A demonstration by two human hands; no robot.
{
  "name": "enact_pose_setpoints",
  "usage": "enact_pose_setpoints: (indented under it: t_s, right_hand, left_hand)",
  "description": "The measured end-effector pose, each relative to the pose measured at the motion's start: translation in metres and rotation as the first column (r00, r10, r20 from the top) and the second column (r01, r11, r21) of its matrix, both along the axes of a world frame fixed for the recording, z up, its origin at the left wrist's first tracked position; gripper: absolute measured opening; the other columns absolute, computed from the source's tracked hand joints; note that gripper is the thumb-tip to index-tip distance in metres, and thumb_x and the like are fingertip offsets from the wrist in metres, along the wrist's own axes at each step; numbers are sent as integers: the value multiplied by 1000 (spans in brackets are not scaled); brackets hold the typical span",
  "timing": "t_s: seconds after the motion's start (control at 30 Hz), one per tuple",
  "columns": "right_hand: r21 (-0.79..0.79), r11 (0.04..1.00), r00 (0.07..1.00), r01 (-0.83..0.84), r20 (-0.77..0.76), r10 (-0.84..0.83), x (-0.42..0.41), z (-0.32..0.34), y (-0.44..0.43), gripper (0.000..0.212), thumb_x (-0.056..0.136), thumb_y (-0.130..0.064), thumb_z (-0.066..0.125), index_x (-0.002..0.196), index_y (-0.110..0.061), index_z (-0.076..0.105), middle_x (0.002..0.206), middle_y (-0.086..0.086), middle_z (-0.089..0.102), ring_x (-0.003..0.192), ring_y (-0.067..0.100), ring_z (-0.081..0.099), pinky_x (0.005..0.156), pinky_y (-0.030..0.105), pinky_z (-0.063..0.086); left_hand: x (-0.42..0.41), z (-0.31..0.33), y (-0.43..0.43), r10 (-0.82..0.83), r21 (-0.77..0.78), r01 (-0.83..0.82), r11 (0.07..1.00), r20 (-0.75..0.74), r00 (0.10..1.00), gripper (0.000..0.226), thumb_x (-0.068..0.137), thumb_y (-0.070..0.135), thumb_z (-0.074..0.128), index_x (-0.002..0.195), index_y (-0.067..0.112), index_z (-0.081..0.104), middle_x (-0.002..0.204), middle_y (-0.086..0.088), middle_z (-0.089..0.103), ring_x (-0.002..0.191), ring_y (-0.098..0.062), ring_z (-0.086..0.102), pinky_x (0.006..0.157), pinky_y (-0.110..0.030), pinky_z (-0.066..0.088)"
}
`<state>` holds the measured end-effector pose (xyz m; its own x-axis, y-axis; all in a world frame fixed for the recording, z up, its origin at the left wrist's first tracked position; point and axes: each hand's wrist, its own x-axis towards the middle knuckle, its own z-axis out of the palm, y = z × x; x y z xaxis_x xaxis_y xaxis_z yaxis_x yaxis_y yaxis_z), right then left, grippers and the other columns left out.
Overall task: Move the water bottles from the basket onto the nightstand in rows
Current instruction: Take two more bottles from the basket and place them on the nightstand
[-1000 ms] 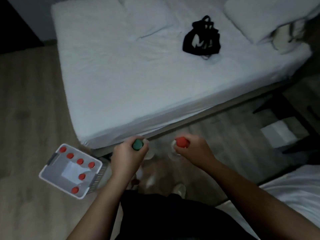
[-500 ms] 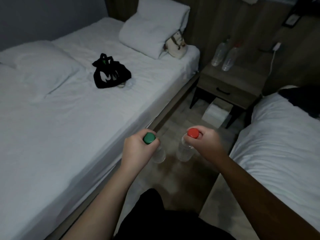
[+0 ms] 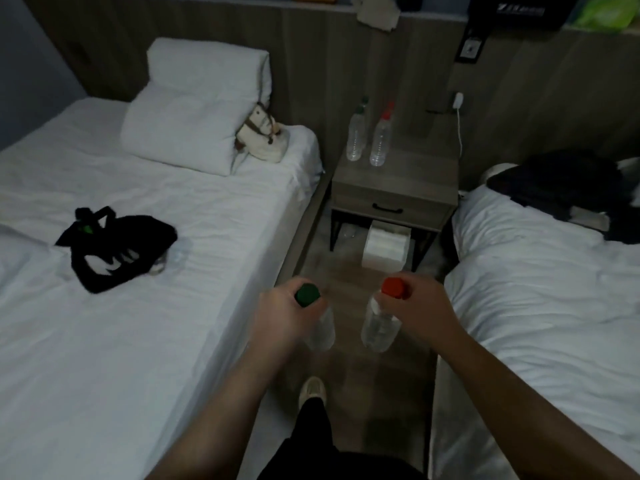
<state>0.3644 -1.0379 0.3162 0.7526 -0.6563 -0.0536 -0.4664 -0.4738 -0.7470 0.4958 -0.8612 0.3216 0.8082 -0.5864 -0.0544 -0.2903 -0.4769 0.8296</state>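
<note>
We hold one water bottle in each hand, out in front of us over the floor between the two beds. Our left hand [image 3: 280, 317] wraps the neck of the green-capped bottle [image 3: 320, 330]. The fingers are curled tight round it just under the cap, which sticks up above the knuckles while the clear body hangs below the hand. Our right hand [image 3: 420, 310] grips the red-capped bottle [image 3: 379, 329] the same way. The fingers are clamped on the neck, the red cap pokes out at the top of the fist, and the body hangs down and to the inner side. The two bottles hang near each other but apart.

Ahead stands the nightstand [image 3: 415, 181], against the wall between the left bed [image 3: 138, 341] and the right bed [image 3: 536, 323]. Upright at the back left of its top are a dark-capped bottle [image 3: 356, 136], whose cap is blurred and may be green, and a red-topped bottle [image 3: 381, 140] just beside it.

A white box [image 3: 386, 249] sits on the floor under the nightstand. On the left bed lie a black bag [image 3: 117, 251], a pillow [image 3: 197, 109] and a small beige bag [image 3: 265, 136]. One shoe [image 3: 312, 391] shows below our hands.
</note>
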Motion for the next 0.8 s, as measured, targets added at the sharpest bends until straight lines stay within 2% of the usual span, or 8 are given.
enact_pose_setpoints:
  t_s: [0.1,0.17,0.23,0.4,0.53,0.7,0.8]
  right_hand:
    - [1,998,998,61,24,-61,39,6,-25,14,77,-22,75,88,-27,67,77,-16,63,74,-7,58,61,5,40]
    - [20,996,994,92,54,-93,64,12,-40,15,77,-22,74,90,-25,67,80,-14,65,76,-5,60,63,6,43]
    - [31,991,990,131,53,-132,86,16,-53,15,77,-24,74,88,-29,66,79,-18,65,74,-7,61,63,5,43]
    - [11,985,984,169,45,-170,123,18,-82,18,77,-23,75,93,-28,68,77,-25,60,75,-10,57,64,4,41]
    - [45,978,978,204,43,-206,141,13,-109,12,77,-21,75,85,-26,69,74,-20,62,69,-6,59,61,2,44]
    - [157,957,967,242,43,-252,163,3,-151,21,76,-19,75,72,-37,64,72,-16,66,71,-14,60,59,5,45]
    - [192,949,965,252,28,-262,182,-6,-189,14,75,-18,74,69,-28,66,68,-11,67,66,-4,63,61,7,46]
  left_hand:
    - [52,2,-34,-117,54,116,992,26,993,4,73,35,66,73,34,62,70,5,67,67,-9,65,64,-40,58]
    - [83,2,-54,-156,62,153,986,44,987,10,76,32,69,79,38,62,74,8,67,70,-8,65,67,-38,59]
    - [110,2,-72,-177,46,175,984,55,983,12,77,30,70,87,35,64,77,6,68,72,-8,65,67,-36,59]
    - [156,6,-106,-204,-8,204,979,47,978,11,76,30,70,84,34,64,73,6,68,63,-4,65,62,-32,59]
    - [181,5,-136,-196,-9,197,980,54,979,10,76,25,69,83,30,65,73,7,67,69,-4,64,65,-31,57]
    - [206,-2,-182,-175,20,174,985,43,984,10,74,27,69,84,29,66,71,7,67,68,-3,64,65,-32,57]
    - [222,-8,-221,-150,21,149,989,34,988,10,74,26,70,83,28,66,70,7,67,66,-2,63,65,-32,57]
